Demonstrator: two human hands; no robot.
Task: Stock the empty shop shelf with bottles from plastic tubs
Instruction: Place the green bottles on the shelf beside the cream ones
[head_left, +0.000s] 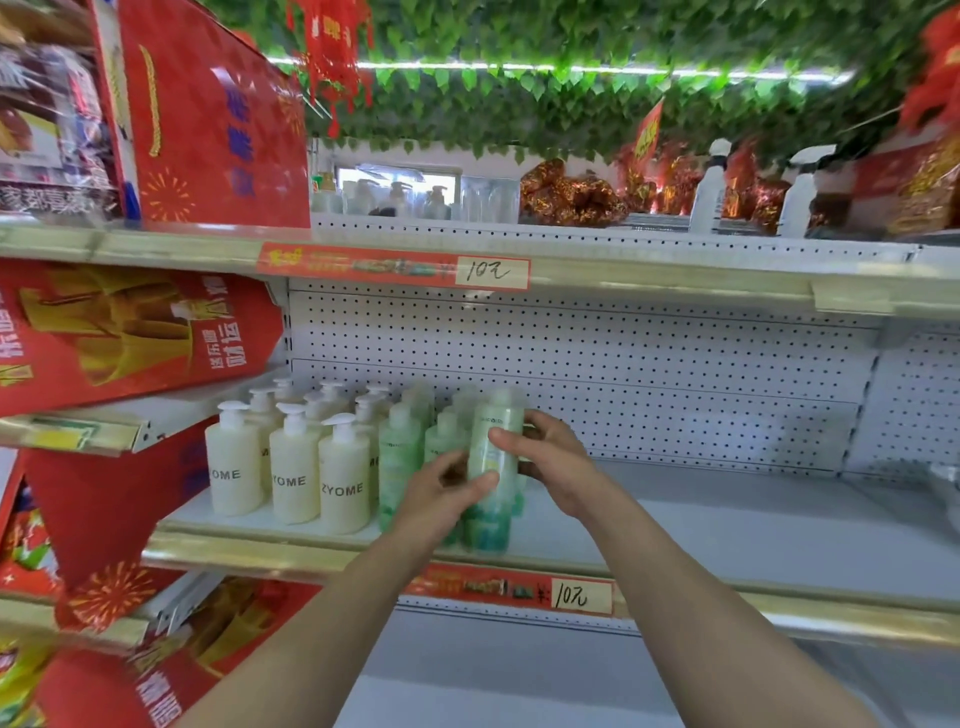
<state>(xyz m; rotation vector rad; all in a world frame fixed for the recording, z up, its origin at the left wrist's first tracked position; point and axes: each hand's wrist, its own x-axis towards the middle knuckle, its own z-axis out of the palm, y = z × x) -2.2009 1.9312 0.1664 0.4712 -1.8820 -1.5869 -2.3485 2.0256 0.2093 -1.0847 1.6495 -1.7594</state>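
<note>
A tall pale green bottle (494, 457) stands upright near the front edge of the white middle shelf (701, 525). My left hand (441, 493) grips its lower left side. My right hand (550, 462) grips its right side, thumb across the front. Left of it stand several more green bottles (400, 457) and several cream pump bottles marked ZYOME (291, 473), in rows that reach back to the pegboard wall. No plastic tub is in view.
The shelf runs bare to the right of the bottles. Red gift boxes (130, 332) fill the neighbouring shelves on the left. The top shelf holds white spray bottles (709, 195) and red-gold decorations (566, 200). Price strips marked 10 (579, 597) line the shelf fronts.
</note>
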